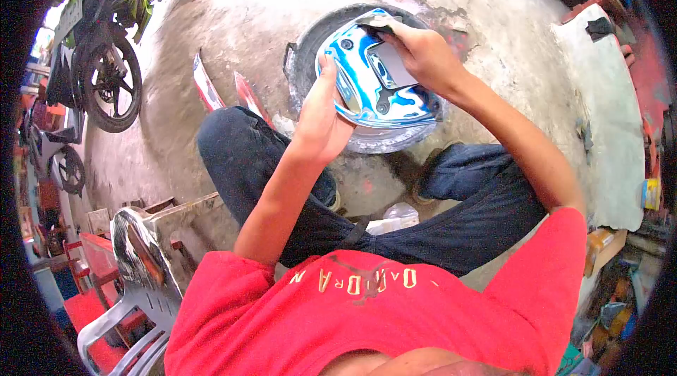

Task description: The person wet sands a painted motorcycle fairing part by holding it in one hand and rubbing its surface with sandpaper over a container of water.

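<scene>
A blue-and-white motorcycle body panel [356, 48], its paint worn in wavy patches, is tilted over a round dark basin [307, 34] on the floor. My left hand [324, 118] grips the panel's near left edge, thumb on the upper face. At the panel's far edge, my right hand [422, 55] is closed with its fingers pressed on a thin dark piece [369, 21] that looks like sandpaper. A rectangular opening in the panel lies beneath the right hand. The panel covers much of the basin's inside.
Two red-and-white panel pieces [248, 94] lie left of the basin. Motorcycles [113, 73] stand at far left. A grey plastic chair [144, 263] is at lower left. Along the right runs a pale board [606, 129]. A clear plastic item [400, 215] sits between my legs.
</scene>
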Available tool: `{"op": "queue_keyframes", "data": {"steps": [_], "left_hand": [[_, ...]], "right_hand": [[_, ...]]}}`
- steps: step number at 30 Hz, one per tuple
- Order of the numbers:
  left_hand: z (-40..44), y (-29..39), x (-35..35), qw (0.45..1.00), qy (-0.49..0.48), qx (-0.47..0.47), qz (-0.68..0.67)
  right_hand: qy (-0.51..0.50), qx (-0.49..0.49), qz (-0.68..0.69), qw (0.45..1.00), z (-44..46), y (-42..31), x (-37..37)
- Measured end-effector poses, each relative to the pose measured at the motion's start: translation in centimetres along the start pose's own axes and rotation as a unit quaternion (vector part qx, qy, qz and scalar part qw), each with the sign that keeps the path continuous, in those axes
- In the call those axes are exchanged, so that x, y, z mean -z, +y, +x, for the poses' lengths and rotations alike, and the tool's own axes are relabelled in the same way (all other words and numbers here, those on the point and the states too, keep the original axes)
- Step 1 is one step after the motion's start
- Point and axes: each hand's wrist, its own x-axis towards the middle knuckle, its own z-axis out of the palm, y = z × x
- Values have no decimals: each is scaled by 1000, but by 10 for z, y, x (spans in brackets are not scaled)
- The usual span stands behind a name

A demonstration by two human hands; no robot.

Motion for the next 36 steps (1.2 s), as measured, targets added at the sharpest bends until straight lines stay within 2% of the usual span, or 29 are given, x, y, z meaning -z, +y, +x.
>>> {"op": "queue_keyframes", "data": {"steps": [3, 5, 7, 8, 9, 11, 13, 14, 17, 18, 19, 21, 22, 23, 25, 27, 28, 31, 32, 35, 36], "left_hand": [[2, 1, -1, 999, 34, -35, 11], [3, 3, 10, 997, 60, -38, -28], [6, 6, 8, 996, 19, -47, -69], [4, 9, 5, 996, 21, -61, -68], [2, 12, 1, 995, 23, -75, -68], [3, 18, 3, 993, -1, -88, -74], [6, 20, 19, 991, -46, -85, -91], [10, 19, 38, 976, -150, -75, -135], [4, 22, 9, 983, 40, -150, -100], [4, 24, 10, 982, 56, -149, -103], [2, 26, 10, 980, 72, -151, -107], [1, 30, 6, 975, 98, -159, -122], [1, 29, 10, 979, 52, -159, -121], [0, 29, 11, 979, 61, -160, -112], [0, 31, 11, 980, 76, -158, -89], [-3, 30, 4, 979, 73, -151, -113], [-4, 30, 4, 980, 65, -147, -114], [0, 33, 14, 985, 26, -130, -106], [-1, 33, 19, 988, 17, -121, -100], [-5, 33, 9, 982, 74, -138, -105], [-6, 33, 7, 981, 48, -137, -126]], "right_hand": [[61, 272, -44, 959, -15, -16, -25], [76, 296, -56, 950, -26, -28, -37], [75, 312, -94, 942, -16, -11, -30], [16, 210, -19, 977, -11, -6, -23], [-9, 54, -23, 998, -12, -17, -10], [74, 197, -35, 977, -10, -1, -25], [108, 339, -101, 929, -21, -27, -29], [81, 338, -99, 933, -29, -40, -27], [90, 313, -97, 940, -18, -15, -21], [88, 222, -87, 967, -12, -7, -17], [107, 202, -98, 969, -7, -1, -14], [102, 299, -124, 941, -14, -6, -22], [89, 329, -143, 929, -24, -23, -23], [67, 347, -101, 930, -30, -38, -24], [74, 346, -107, 929, -25, -23, -26], [114, 283, -70, 950, -7, -5, -17], [108, 170, 26, 979, -6, -5, -14], [143, 323, -110, 929, -18, -21, -24], [114, 345, -109, 925, -27, -33, -25], [119, 304, -101, 940, -14, -7, -12], [120, 226, -86, 963, -8, 0, -2]]}}
